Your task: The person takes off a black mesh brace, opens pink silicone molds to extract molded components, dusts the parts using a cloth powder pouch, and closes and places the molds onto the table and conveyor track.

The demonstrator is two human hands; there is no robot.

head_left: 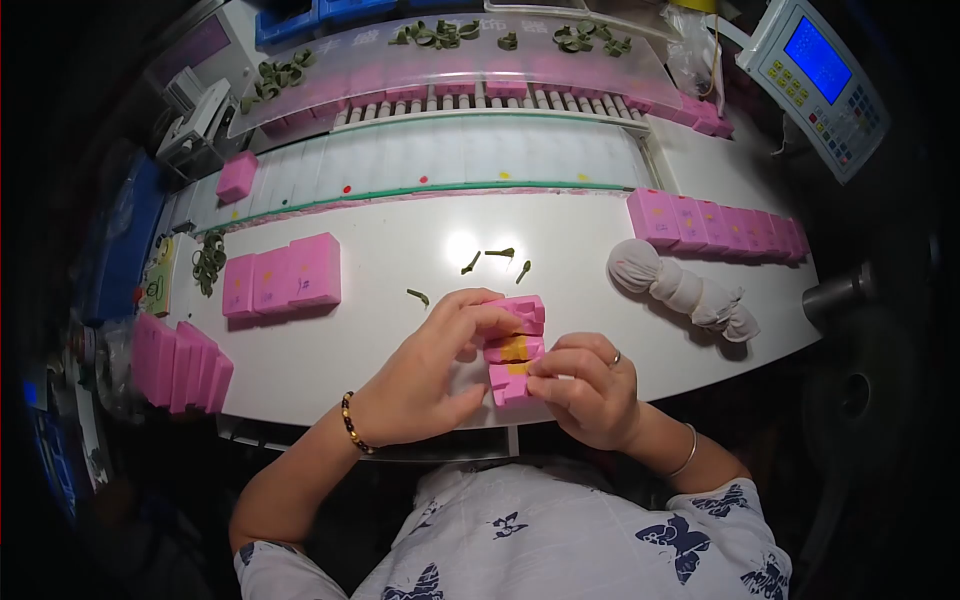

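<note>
You're in what looks like a small workshop: a bank of rollers (490,102) at twelve o'clock, keypad controller (818,80) at two, matching pink blocks (282,277) lined up at nine.

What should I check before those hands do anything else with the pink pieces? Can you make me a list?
1. Right hand has a grip: ok, its fingertips pinch the lowest pink piece.
2. Left hand is in place: ok, its fingers are at the top pink piece.
3. Left hand's grip is firm: cannot tell from this view.
4. Pink pieces are pushed tight together: not ok, dark gaps show between them.
5. Loose green bits are picked up: not ok, four lie on the white table.
6. White cloth bundle is out of the way: ok, it lies apart from both hands.
</note>
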